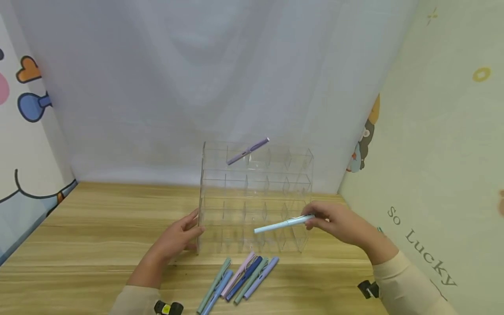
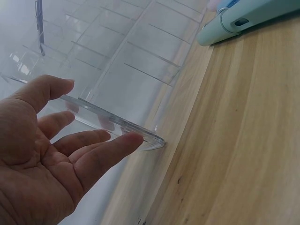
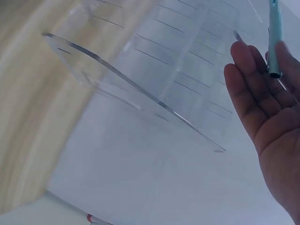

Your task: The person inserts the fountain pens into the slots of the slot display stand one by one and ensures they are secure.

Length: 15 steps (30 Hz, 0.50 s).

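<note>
My right hand pinches a light blue pen near its capped end, in front of the rack's lower right part. The same pen shows between thumb and fingers in the right wrist view. A clear tiered pen rack with divided compartments stands upright on the table. My left hand rests against its left side, fingers fairly straight; in the left wrist view that hand is at the panel's edge. A purple pen lies slanted in the rack's top tier, towards the left.
Several pens lie in a loose row before the rack, among them a green pen, a pink pen, a dark blue pen and a lavender pen. A pale curtain hangs behind the wooden table.
</note>
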Each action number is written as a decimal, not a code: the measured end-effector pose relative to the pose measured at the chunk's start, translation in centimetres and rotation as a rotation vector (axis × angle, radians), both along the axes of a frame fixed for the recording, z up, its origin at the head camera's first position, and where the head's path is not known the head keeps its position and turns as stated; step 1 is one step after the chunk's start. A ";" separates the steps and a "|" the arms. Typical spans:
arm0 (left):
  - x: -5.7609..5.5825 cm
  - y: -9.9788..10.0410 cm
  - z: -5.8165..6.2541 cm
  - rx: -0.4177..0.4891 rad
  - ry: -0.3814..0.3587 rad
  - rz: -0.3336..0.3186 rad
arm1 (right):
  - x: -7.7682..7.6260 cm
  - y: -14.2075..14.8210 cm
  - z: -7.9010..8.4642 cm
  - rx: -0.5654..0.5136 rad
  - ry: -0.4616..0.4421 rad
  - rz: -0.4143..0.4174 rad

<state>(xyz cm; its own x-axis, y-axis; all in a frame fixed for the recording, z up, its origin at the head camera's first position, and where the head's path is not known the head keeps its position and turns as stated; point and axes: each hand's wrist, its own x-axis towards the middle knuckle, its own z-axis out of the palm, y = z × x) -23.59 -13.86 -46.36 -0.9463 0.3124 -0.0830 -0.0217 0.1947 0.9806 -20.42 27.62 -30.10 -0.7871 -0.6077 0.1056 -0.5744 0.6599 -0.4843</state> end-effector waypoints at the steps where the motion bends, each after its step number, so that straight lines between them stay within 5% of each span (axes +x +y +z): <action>1: 0.0 0.0 0.0 0.000 0.001 0.000 | -0.2 0.0 0.5 -0.010 -0.001 -0.010; 7: -0.1 0.0 0.1 -0.008 0.002 0.005 | -1.9 -0.1 2.6 -0.089 -0.035 -0.074; 15: -0.2 0.0 -0.1 -0.006 -0.014 0.018 | -4.4 -0.1 5.6 -0.276 -0.058 -0.046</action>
